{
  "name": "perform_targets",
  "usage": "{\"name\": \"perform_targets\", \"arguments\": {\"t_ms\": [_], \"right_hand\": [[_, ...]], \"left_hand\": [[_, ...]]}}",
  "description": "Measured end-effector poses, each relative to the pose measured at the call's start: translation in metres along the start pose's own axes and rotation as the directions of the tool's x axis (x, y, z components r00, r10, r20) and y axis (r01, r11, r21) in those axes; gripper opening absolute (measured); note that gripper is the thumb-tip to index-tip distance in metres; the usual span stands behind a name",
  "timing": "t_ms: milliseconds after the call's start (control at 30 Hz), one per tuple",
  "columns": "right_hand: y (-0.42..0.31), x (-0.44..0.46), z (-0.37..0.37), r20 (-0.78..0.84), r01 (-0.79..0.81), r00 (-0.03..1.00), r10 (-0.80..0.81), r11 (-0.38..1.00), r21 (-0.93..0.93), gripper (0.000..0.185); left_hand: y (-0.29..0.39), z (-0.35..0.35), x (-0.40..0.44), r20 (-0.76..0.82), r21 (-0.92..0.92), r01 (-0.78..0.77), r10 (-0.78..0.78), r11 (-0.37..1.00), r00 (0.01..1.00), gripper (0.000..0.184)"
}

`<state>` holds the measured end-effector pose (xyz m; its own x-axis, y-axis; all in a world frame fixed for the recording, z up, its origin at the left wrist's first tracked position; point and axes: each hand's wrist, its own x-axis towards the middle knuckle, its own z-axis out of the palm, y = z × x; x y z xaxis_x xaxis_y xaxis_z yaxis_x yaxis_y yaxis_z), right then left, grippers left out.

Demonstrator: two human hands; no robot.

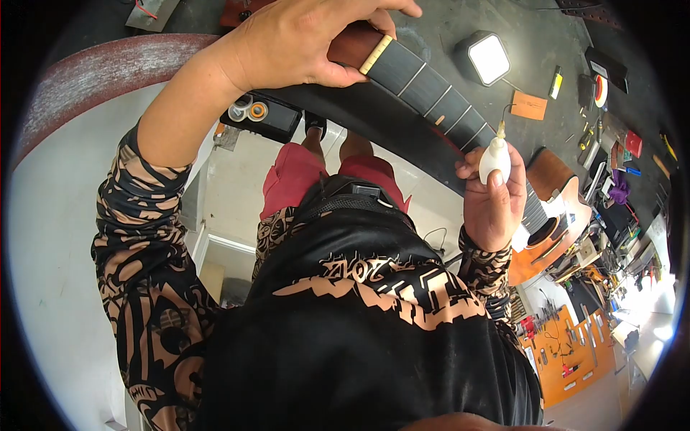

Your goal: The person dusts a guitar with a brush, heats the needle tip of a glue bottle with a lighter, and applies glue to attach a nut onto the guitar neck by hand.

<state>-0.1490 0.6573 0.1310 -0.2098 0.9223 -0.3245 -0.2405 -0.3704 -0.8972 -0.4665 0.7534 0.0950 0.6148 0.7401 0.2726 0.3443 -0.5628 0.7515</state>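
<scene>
Pinching a nut (376, 55), gripping a bottle (496, 161)

The left hand (305, 42) grasps the nut's two ends between thumb and finger, on a guitar (530, 267) lying along the table (553, 43). The right hand (497, 205) clasps the white bottle over the fretboard (436, 92), its thin nozzle (502, 129) seemingly touching nothing. A lit lamp (489, 59) stands beyond.
</scene>
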Motion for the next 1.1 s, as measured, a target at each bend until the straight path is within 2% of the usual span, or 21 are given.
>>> {"name": "perform_targets", "arguments": {"t_ms": [100,200,300,367,400,467,567,700,767,900,967,1100], "right_hand": [[0.000,0.001,-0.001,0.008,0.002,1.000,-0.002,1.000,0.000,0.045],[0.001,0.000,-0.002,0.010,0.006,1.000,-0.006,1.000,0.005,0.044],[0.001,0.000,-0.003,0.012,0.005,1.000,-0.005,1.000,0.007,0.044],[0.000,0.000,0.000,0.011,0.008,1.000,-0.008,1.000,-0.002,0.045],[0.001,0.000,0.000,0.012,0.011,1.000,-0.011,1.000,-0.001,0.045],[0.001,0.000,0.000,0.011,0.009,1.000,-0.009,1.000,-0.008,0.046],[0.001,0.001,0.000,0.025,0.011,1.000,-0.011,1.000,-0.007,0.046],[0.001,0.000,-0.001,0.018,-0.003,1.000,0.003,1.000,0.002,0.046],[0.001,0.000,0.000,0.023,-0.001,1.000,0.001,1.000,0.001,0.045],[0.003,0.000,-0.001,0.032,0.009,0.999,-0.009,1.000,-0.005,0.045],[0.002,-0.001,-0.001,0.037,0.012,0.999,-0.012,1.000,-0.001,0.045],[0.000,-0.001,0.003,0.034,0.003,0.999,-0.003,1.000,-0.006,0.045]], "left_hand": [[0.000,0.000,0.001,-0.006,-0.010,-0.052,0.052,0.999,0.999,0.080],[-0.003,0.003,0.001,-0.164,-0.002,-0.171,0.169,0.985,0.972,0.077],[-0.001,-0.002,0.003,-0.153,-0.085,-0.164,0.149,0.983,0.977,0.066],[-0.002,-0.009,-0.001,-0.127,-0.060,-0.172,0.163,0.983,0.978,0.053],[-0.002,-0.010,-0.003,-0.127,-0.057,-0.173,0.165,0.983,0.978,0.053],[-0.001,-0.010,-0.006,-0.120,-0.080,-0.118,0.108,0.990,0.987,0.041],[-0.001,-0.010,-0.005,-0.116,-0.063,-0.165,0.157,0.984,0.981,0.035],[-0.004,-0.007,-0.004,-0.127,-0.046,-0.219,0.212,0.975,0.969,0.033],[-0.004,-0.008,-0.003,-0.087,0.034,-0.258,0.260,0.966,0.962,0.033],[0.000,-0.010,-0.002,-0.112,0.049,-0.264,0.268,0.963,0.957,0.033],[0.003,-0.010,-0.003,-0.033,0.199,-0.276,0.288,0.940,0.957,0.034],[-0.001,-0.008,-0.008,-0.103,0.208,-0.291,0.316,0.934,0.943,0.033]]}}
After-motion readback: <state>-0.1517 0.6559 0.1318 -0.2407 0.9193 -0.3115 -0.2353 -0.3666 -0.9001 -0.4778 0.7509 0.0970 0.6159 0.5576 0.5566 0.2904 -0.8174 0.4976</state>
